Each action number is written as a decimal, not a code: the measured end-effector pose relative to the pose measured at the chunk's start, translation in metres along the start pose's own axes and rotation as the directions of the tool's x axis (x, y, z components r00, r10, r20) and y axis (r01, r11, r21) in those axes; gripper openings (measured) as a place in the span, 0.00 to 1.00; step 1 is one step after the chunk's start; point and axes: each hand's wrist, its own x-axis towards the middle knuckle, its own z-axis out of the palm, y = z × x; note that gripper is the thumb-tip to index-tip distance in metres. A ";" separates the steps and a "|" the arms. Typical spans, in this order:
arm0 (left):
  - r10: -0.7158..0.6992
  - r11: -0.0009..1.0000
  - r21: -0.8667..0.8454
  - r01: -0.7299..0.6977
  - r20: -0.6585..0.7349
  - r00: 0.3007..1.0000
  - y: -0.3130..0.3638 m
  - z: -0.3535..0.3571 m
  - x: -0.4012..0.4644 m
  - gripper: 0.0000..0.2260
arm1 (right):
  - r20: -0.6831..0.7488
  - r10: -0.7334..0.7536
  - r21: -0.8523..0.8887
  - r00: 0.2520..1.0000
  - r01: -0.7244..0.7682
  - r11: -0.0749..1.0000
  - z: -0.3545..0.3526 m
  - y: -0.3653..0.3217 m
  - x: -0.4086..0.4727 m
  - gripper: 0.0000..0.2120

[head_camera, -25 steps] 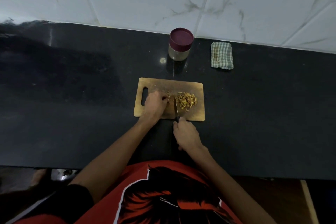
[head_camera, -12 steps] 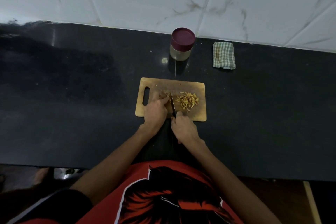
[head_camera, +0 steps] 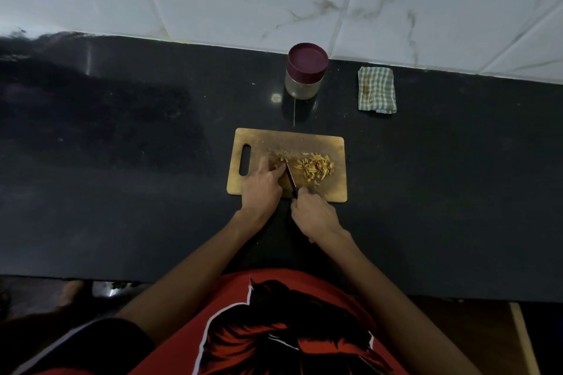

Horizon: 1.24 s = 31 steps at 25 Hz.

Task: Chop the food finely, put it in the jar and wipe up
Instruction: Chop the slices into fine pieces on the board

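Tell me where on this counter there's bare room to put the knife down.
Free: the wide black counter left of the cutting board, and the stretch right of the board, below the checked cloth. Crowded: the board itself, with the chopped food, left hand, right hand and knife; the gap behind it narrows at the jar.

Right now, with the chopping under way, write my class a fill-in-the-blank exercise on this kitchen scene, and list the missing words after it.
1. The right hand holds a ____.
2. The pile of chopped food lies on the wooden ____.
3. The jar by the wall has its ____ on.
4. The checked cloth lies to the ____ of the jar.

Missing words: knife; chopping board; lid; right
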 end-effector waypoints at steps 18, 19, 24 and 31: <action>0.003 0.994 -0.110 -0.008 -0.044 0.999 -0.004 -0.005 -0.001 0.19 | -0.021 0.041 0.077 0.999 -0.039 0.996 0.009 0.002 -0.014 0.12; -0.011 0.992 -0.129 0.004 -0.052 0.999 -0.004 -0.006 -0.001 0.19 | -0.028 0.032 0.069 0.999 -0.030 0.997 0.009 0.000 -0.012 0.12; -0.070 0.992 -0.101 0.069 -0.003 0.998 0.000 -0.009 0.010 0.19 | -0.047 0.021 0.090 0.999 -0.017 0.996 0.005 -0.009 -0.004 0.11; -0.062 0.997 -0.044 0.063 0.023 0.998 0.006 -0.010 0.005 0.21 | -0.036 0.050 0.097 0.998 -0.047 0.994 0.003 -0.004 0.001 0.10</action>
